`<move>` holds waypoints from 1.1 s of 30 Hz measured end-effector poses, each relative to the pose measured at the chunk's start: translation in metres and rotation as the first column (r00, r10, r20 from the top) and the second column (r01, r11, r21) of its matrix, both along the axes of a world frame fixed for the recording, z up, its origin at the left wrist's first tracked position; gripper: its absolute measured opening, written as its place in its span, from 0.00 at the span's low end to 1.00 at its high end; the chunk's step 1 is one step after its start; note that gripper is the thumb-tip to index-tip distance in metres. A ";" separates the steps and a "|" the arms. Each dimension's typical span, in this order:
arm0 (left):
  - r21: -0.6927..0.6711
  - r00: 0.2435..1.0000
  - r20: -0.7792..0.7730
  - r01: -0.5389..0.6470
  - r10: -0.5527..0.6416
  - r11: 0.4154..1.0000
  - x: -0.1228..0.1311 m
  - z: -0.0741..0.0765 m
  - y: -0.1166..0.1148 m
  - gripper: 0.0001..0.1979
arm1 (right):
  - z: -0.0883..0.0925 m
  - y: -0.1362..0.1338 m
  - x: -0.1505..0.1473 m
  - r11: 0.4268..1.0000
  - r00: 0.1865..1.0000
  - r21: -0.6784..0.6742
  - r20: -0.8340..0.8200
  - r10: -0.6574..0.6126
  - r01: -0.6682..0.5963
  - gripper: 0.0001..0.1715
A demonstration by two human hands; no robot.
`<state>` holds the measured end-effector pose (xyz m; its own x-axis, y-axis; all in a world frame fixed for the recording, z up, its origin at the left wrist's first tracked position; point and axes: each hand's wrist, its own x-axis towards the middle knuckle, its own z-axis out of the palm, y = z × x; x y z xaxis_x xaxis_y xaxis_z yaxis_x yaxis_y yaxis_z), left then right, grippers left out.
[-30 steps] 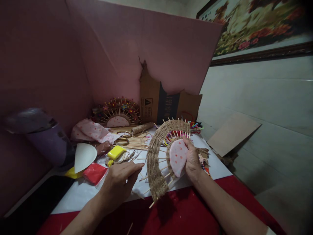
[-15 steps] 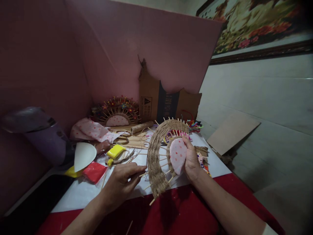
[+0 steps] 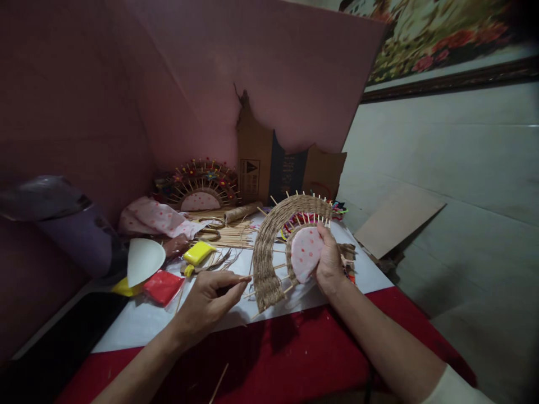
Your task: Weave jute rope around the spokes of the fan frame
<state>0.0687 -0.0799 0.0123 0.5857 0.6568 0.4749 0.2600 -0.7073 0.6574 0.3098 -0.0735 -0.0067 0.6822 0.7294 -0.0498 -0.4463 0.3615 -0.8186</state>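
My right hand [image 3: 329, 262] grips a half-made woven fan [image 3: 273, 247] by its pink dotted fabric centre [image 3: 306, 252], holding it tilted above the table. The fan is a brown twine arc wound on thin wooden sticks that poke out round its rim. My left hand [image 3: 208, 300] is closed in a pinch at the arc's lower left end, thumb and forefinger meeting on something thin, perhaps a stick or strand; I cannot make it out.
On the white sheet [image 3: 138, 325] lie a red packet [image 3: 162, 286], a yellow block [image 3: 197, 252], a white half-disc [image 3: 144, 261], scissors [image 3: 210, 229], loose sticks [image 3: 236, 235], a twine roll [image 3: 242, 212] and dotted cloth [image 3: 154, 219]. A finished fan [image 3: 197, 188] and cardboard [image 3: 286, 171] lean against the pink back wall.
My left hand has lifted from lying flat on the table and closed into a pinch at the arc's end. The fan has risen slightly and turned in my right hand.
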 end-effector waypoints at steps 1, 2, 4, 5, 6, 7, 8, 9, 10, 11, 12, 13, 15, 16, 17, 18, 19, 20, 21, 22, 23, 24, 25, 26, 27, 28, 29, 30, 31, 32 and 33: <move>-0.004 1.000 -0.005 0.005 -0.005 1.000 0.000 -0.001 0.000 0.15 | 0.000 0.001 0.000 1.000 1.000 -0.004 -0.009 -0.011 0.011 0.17; -0.011 1.000 -0.011 0.010 -0.010 1.000 0.000 -0.001 0.000 0.16 | 0.000 0.001 0.001 1.000 1.000 -0.005 -0.012 -0.027 0.027 0.17; -0.031 1.000 -0.021 0.012 -0.013 0.999 0.001 -0.002 0.000 0.18 | 0.001 0.003 0.001 0.998 0.998 0.006 -0.017 -0.065 0.065 0.17; -0.042 1.000 -0.024 0.005 -0.006 0.999 0.001 -0.003 0.001 0.18 | 0.002 0.003 0.001 0.996 0.996 0.018 -0.022 -0.085 0.085 0.17; -0.049 1.000 -0.022 -0.009 0.008 0.999 0.001 -0.003 0.001 0.17 | 0.003 0.004 0.001 0.994 0.994 0.030 -0.031 -0.105 0.106 0.17; -0.052 1.000 -0.017 -0.028 0.027 0.998 0.001 -0.004 0.001 0.16 | 0.004 0.005 0.001 0.991 0.991 0.042 -0.044 -0.125 0.127 0.17; -0.052 0.999 -0.013 -0.046 0.045 0.998 0.001 -0.005 0.001 0.15 | 0.004 0.005 0.001 0.988 0.988 0.052 -0.057 -0.145 0.148 0.17; -0.043 0.998 -0.013 -0.062 0.061 0.997 0.001 -0.006 0.002 0.14 | 0.005 0.005 0.001 0.984 0.984 0.060 -0.066 -0.165 0.169 0.17; -0.020 0.997 -0.014 -0.074 0.074 0.997 0.001 -0.007 0.002 0.13 | 0.006 0.006 0.002 0.980 0.981 0.066 -0.069 -0.183 0.187 0.17; 0.018 0.996 -0.017 -0.084 0.084 0.996 0.000 -0.009 0.003 0.12 | 0.006 0.006 0.002 0.977 0.979 0.072 -0.063 -0.196 0.200 0.18; 0.070 0.995 -0.024 -0.093 0.095 0.993 0.000 -0.011 0.003 0.10 | 0.006 0.006 0.002 0.974 0.977 0.077 -0.052 -0.208 0.211 0.18; 0.132 0.994 -0.030 -0.100 0.105 0.986 0.000 -0.013 0.003 0.08 | 0.006 0.006 0.003 0.972 0.975 0.080 -0.038 -0.218 0.221 0.18; 0.257 0.990 -0.029 -0.123 0.135 0.959 -0.001 -0.016 0.004 0.07 | 0.004 0.006 0.005 0.968 0.971 0.078 -0.010 -0.239 0.239 0.18; 0.307 0.989 -0.024 -0.133 0.147 0.942 -0.001 -0.017 0.004 0.06 | 0.004 0.006 0.006 0.965 0.968 0.074 0.001 -0.251 0.250 0.18; 0.348 0.988 -0.015 -0.138 0.153 0.927 0.000 -0.018 0.004 0.05 | 0.003 0.006 0.006 0.963 0.965 0.069 0.010 -0.264 0.262 0.18; 0.378 0.988 -0.004 -0.141 0.154 0.915 0.000 -0.019 0.004 0.04 | 0.002 0.007 0.007 0.960 0.962 0.065 0.019 -0.273 0.272 0.18; 0.401 0.989 0.009 -0.141 0.151 0.905 0.000 -0.020 0.004 0.04 | 0.002 0.007 0.008 0.959 0.960 0.061 0.028 -0.279 0.277 0.18; 0.415 0.989 0.019 -0.140 0.146 0.899 0.001 -0.020 0.004 0.03 | 0.002 0.007 0.008 0.960 0.960 0.061 0.036 -0.277 0.275 0.18; 0.426 0.990 0.024 -0.137 0.140 0.894 0.001 -0.020 0.003 0.03 | 0.001 0.007 0.008 0.961 0.961 0.065 0.043 -0.272 0.269 0.18; 0.435 0.990 0.028 -0.137 0.139 0.890 0.002 -0.020 0.003 0.03 | 0.001 0.007 0.008 0.962 0.962 0.070 0.046 -0.268 0.265 0.18; 0.445 0.990 0.028 -0.136 0.137 0.885 0.002 -0.019 0.002 0.04 | 0.001 0.007 0.008 0.963 0.963 0.071 0.046 -0.265 0.262 0.18; 0.452 0.990 0.026 -0.135 0.138 0.882 0.003 -0.019 0.002 0.04 | 0.001 0.007 0.007 0.963 0.963 0.070 0.043 -0.265 0.261 0.19; 0.458 0.990 0.022 -0.134 0.139 0.879 0.003 -0.019 0.001 0.04 | 0.001 0.007 0.007 0.963 0.963 0.067 0.042 -0.266 0.263 0.19; 0.462 0.990 0.017 -0.132 0.141 0.877 0.004 -0.019 0.001 0.05 | 0.001 0.007 0.006 0.961 0.961 0.061 0.044 -0.272 0.270 0.19; 0.464 0.990 0.010 -0.128 0.139 0.876 0.004 -0.019 0.000 0.05 | 0.001 0.007 0.006 0.958 0.958 0.056 0.049 -0.283 0.280 0.19; 0.466 0.991 0.003 -0.122 0.136 0.877 0.004 -0.019 0.000 0.05 | 0.001 0.007 0.006 0.956 0.955 0.056 0.055 -0.290 0.287 0.19; 0.467 0.991 -0.003 -0.116 0.132 0.877 0.004 -0.019 0.000 0.05 | 0.001 0.007 0.005 0.955 0.954 0.063 0.062 -0.294 0.291 0.19; 0.470 0.992 -0.007 -0.108 0.126 0.876 0.005 -0.019 0.000 0.04 | 0.002 0.007 0.005 0.954 0.953 0.071 0.065 -0.297 0.292 0.19; 0.475 0.993 -0.010 -0.101 0.120 0.874 0.005 -0.019 -0.001 0.04 | 0.002 0.007 0.005 0.954 0.953 0.075 0.066 -0.296 0.291 0.19; 0.481 0.993 -0.010 -0.099 0.118 0.871 0.005 -0.019 -0.001 0.04 | 0.002 0.007 0.005 0.955 0.954 0.077 0.065 -0.292 0.287 0.19; 0.485 0.993 -0.010 -0.097 0.117 0.869 0.005 -0.019 -0.001 0.04 | 0.003 0.007 0.005 0.957 0.956 0.076 0.064 -0.286 0.281 0.19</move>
<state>0.0742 -0.0806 -0.0066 0.5486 0.4106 0.7284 0.3699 -0.9004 0.2289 0.3144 -0.0669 -0.0038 0.8615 0.5052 0.0499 -0.2568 0.5186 -0.8155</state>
